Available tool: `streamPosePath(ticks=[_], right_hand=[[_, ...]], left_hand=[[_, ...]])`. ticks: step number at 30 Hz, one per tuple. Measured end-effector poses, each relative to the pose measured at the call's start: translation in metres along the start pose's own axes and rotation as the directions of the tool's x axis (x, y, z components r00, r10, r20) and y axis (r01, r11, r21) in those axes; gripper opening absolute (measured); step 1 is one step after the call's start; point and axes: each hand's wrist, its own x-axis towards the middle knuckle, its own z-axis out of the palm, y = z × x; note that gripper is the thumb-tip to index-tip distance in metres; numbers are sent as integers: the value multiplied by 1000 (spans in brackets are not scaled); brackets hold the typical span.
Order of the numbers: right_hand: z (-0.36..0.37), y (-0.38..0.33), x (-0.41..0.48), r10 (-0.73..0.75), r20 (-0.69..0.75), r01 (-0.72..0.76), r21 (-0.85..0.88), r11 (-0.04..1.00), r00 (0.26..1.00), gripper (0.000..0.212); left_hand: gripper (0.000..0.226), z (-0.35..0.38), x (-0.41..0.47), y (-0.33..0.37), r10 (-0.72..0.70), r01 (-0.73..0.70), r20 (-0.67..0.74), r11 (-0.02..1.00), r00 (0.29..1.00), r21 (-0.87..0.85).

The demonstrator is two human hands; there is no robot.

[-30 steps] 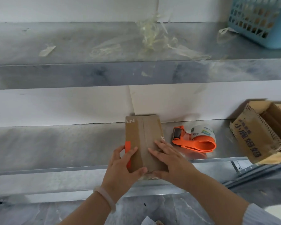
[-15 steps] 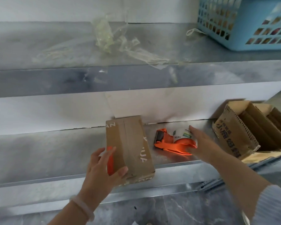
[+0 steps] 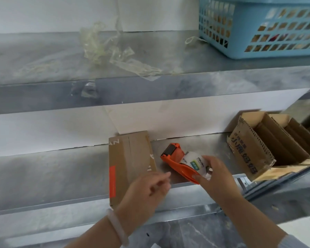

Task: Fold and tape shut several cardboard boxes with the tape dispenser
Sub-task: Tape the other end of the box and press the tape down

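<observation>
A flat folded cardboard box with an orange stripe lies on the metal shelf, its near end past the shelf's front edge. My left hand hovers over the box's near right corner, blurred, its fingers loosely curled and holding nothing. Right of the box lies the orange tape dispenser with a white-labelled tape roll. My right hand grips the dispenser, fingers over the roll and thumb at the handle's end.
Two opened cardboard boxes lean on the shelf's right end. On the upper shelf stand a blue plastic basket at the right and crumpled clear tape scraps in the middle. A white wall backs the shelves.
My right hand left the box, reached right and closed on the tape dispenser. My left hand let go of the box's left side and moved right. The view shifted right.
</observation>
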Motion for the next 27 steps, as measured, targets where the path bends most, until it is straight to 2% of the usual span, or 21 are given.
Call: streamPosePath(ticks=[2, 3, 5, 6, 8, 10, 11, 13, 16, 18, 19, 20, 21, 22, 24, 25, 27], right_hand=[[-3, -5, -16, -78, -117, 76, -21, 997, 990, 61], [-5, -9, -23, -148, -180, 140, -56, 988, 973, 61], [-6, -13, -33, -318, -280, 286, -151, 946, 906, 64], [-7, -15, -37, -401, -310, 355, -193, 915, 862, 66], [-6, -20, -43, -544, -349, 480, -256, 839, 763, 67], [-6, -26, -45, -633, -380, 562, -290, 774, 675, 58], [-6, -28, -46, -654, -376, 583, -298, 756, 656, 54], [-8, -30, -48, -688, -315, 611, -316, 725, 654, 48], [-14, -32, -56, -726, -206, 669, -286, 686, 656, 48], [-22, -40, -58, -596, -309, 587, -134, 799, 741, 47], [-27, -44, -57, -425, -385, 462, 5, 887, 819, 45], [-32, -51, -54, -211, -395, 303, 187, 934, 894, 41], [-38, -57, -49, -19, -312, 137, 362, 922, 950, 37], [-40, -62, -44, 89, -173, 5, 480, 877, 981, 33], [-38, -66, -35, 139, 144, -200, 691, 694, 980, 30], [-36, -65, -32, 94, 273, -277, 778, 564, 957, 34], [-32, -63, -31, -28, 403, -366, 857, 364, 915, 42]], left_hand=[[22, 13, 10, 16, -157, 169, 75, 964, 985, -203], [19, 18, 16, 25, -268, 292, 118, 900, 956, -322], [24, 27, 27, 43, -396, 456, 234, 691, 888, -561], [31, 30, 32, 50, -394, 469, 270, 609, 879, -639], [38, 35, 35, 61, -334, 423, 278, 531, 901, -734], [39, 40, 36, 67, -311, 375, 243, 498, 919, -782], [35, 41, 36, 66, -320, 361, 223, 485, 921, -797], [25, 41, 37, 63, -343, 336, 177, 489, 923, -805], [24, 32, 41, 51, -335, 313, 134, 570, 933, -759], [28, 23, 40, 46, -313, 331, 172, 575, 934, -748], [28, 20, 38, 44, -301, 339, 193, 569, 934, -750], [28, 18, 37, 44, -288, 342, 210, 561, 934, -754], [28, 16, 35, 44, -273, 340, 220, 551, 937, -763], [28, 15, 32, 44, -254, 334, 229, 537, 940, -774], [30, 14, 28, 45, -205, 310, 237, 513, 950, -800], [31, 13, 26, 45, -181, 297, 237, 504, 955, -811], [39, 11, 24, 41, -161, 287, 238, 498, 958, -818]])
